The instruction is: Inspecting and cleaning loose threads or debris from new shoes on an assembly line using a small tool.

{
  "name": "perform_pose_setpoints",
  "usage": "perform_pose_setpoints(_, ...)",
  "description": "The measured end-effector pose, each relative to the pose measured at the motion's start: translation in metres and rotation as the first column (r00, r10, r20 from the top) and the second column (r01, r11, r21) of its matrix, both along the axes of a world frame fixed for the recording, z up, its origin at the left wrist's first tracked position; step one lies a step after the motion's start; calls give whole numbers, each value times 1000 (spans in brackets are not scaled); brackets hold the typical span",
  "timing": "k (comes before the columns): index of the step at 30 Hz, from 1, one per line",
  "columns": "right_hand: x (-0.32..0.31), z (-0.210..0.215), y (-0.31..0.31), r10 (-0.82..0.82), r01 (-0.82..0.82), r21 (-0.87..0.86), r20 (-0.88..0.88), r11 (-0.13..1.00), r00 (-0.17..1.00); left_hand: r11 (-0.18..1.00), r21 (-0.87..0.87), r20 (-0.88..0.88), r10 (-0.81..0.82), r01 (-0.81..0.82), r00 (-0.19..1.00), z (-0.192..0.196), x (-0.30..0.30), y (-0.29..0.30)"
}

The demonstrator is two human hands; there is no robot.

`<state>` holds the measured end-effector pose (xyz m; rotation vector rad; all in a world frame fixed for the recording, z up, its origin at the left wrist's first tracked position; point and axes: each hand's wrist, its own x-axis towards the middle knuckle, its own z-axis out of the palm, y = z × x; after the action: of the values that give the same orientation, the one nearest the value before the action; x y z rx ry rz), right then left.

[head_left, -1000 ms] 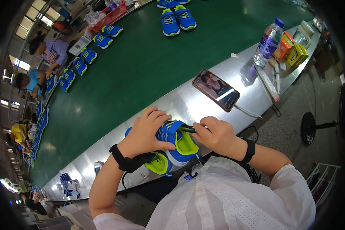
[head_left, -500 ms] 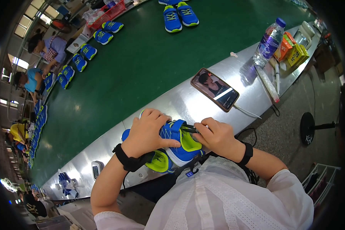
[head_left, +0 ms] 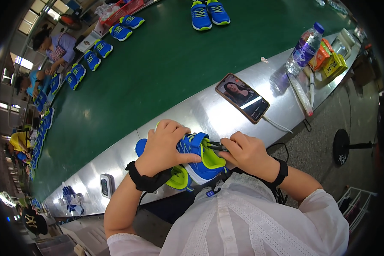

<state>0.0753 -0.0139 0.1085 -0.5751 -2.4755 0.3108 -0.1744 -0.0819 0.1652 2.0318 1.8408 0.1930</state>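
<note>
A blue sports shoe [head_left: 208,171] with a lime-green lining lies tilted on the metal table edge in front of me. My left hand [head_left: 168,143] is closed over its front part, the thumb pressed along the laces. Beside and partly under that hand sits a second blue shoe [head_left: 180,178], its lime inside showing. My right hand [head_left: 247,154] grips small dark snips [head_left: 216,146], which point into the collar of the first shoe near its strap. The fingers hide the handle end of the snips.
Beyond the metal ledge [head_left: 158,123] runs a green belt [head_left: 158,77] carrying several blue shoes [head_left: 200,16]. A phone [head_left: 243,98] on a white cable, a water bottle [head_left: 304,49] and small boxes [head_left: 333,65] lie to the right. A grey device [head_left: 106,186] sits left. Other people work at far left.
My right hand and the snips have drawn slightly rightward, away from the collar. My left hand keeps its hold on the shoe. The whole view has shifted a little, and the phone's picture differs.
</note>
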Motion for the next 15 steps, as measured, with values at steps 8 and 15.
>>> perform_pose_setpoints(8, 7, 10, -3, 20, -20, -8, 43, 1000, 999, 999, 26, 35, 17, -18, 999, -3, 1, -2)
perform_pose_setpoints(15, 12, 17, 1, -7, 6, 27, 53, 1000, 999, 995, 67, 61, 65, -69, 996, -8, 3, -6)
